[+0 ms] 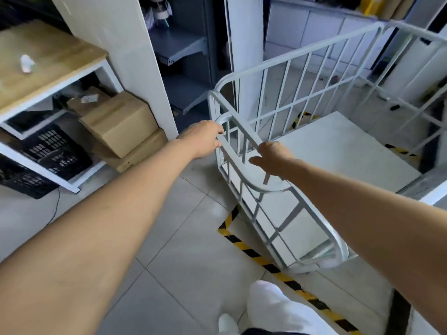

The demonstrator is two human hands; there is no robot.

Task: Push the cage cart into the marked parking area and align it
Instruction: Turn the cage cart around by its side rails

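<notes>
The cage cart [300, 76] is a pale grey metal frame with barred sides and a white floor panel, standing in the right half of the view. My left hand [204, 139] grips the left end of its curved handle bar [256, 182]. My right hand [273, 158] lies over the middle of the same bar with fingers spread, and whether it holds the bar is unclear. Yellow-and-black floor tape [263, 258] marks the parking area; its near corner lies just under the cart's near side, and more tape shows beyond the cart's platform.
A white pillar [125, 44] and a second column [244, 32] stand just left of and behind the cart. A wooden-topped white table [36, 59] with cardboard boxes [121, 122] and black crates beneath is at left. My white-clad leg and shoe [271, 308] are at the bottom.
</notes>
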